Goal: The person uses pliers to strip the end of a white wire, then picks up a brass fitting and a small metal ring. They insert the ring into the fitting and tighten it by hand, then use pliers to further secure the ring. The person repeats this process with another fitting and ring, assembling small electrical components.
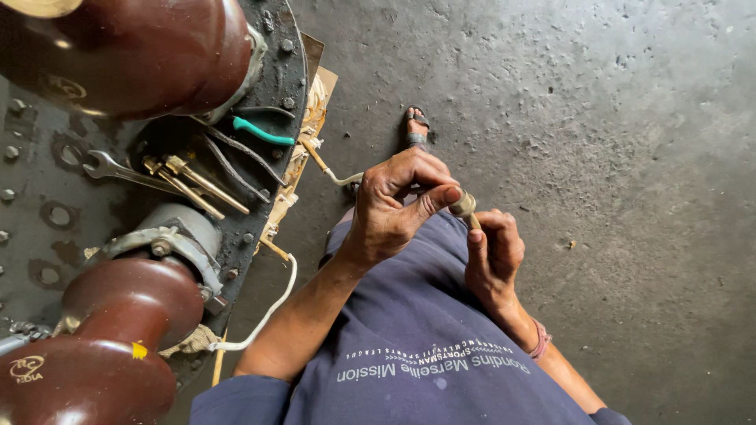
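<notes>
Pinching a small fitting (463,206) btwn both hands: left hand (394,208) clamps its head, right hand (492,256) fisted on the stem, axis tilted up-left.

Small yellow sticker (139,350) on brown insulator (102,354).

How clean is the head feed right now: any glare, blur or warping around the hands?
Head view: even daylight, the left hand and right hand sharp with soft shadows; bright glare spots on the glossy brown insulators; wide-angle bending at the frame edges; the small fitting between the fingers is sharp.
</notes>
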Available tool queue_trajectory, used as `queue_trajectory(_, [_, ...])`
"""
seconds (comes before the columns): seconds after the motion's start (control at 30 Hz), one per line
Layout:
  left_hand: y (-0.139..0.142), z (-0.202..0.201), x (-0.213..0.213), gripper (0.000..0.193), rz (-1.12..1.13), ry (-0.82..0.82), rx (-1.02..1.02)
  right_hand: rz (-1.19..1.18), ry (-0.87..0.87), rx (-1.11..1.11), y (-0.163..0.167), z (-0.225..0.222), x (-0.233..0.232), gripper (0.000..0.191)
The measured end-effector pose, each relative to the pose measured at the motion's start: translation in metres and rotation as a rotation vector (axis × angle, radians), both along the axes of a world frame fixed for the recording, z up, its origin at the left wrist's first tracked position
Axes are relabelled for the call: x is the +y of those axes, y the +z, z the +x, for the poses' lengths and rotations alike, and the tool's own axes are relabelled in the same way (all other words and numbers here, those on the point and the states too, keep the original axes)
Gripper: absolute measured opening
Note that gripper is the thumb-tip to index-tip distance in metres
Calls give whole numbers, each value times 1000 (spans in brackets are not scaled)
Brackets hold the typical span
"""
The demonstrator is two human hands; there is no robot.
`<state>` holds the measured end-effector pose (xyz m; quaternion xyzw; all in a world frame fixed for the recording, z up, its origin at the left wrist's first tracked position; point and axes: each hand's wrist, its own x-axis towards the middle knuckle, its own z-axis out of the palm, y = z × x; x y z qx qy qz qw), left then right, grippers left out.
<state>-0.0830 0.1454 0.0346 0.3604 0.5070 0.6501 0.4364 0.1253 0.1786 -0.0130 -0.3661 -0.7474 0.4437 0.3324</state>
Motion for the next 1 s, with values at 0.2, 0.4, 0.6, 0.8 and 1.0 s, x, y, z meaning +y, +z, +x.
queue_trajectory(0.2, [-4, 4, 0, 11, 53, -8, 10, -140, -19, 88, -6, 4, -14, 24])
queue_trajectory(0.4, [-2, 3, -5, 12, 53, -14, 31, -535, 104, 171, -20, 21, -12, 41])
queue_trajectory(0.6, [2, 3, -9, 12, 23, -54, 119, -539, 94, 224, -19, 21, -15, 37])
queue_trajectory(0.8, [-2, 16, -13, 14, 50, 71, -61, -200, 37, 106, -15, 6, -22, 27])
queue_trajectory(1.0, [-9, 22, -17, 13, 35, 88, -3, 21, -5, 43, -19, 6, -20, 26])
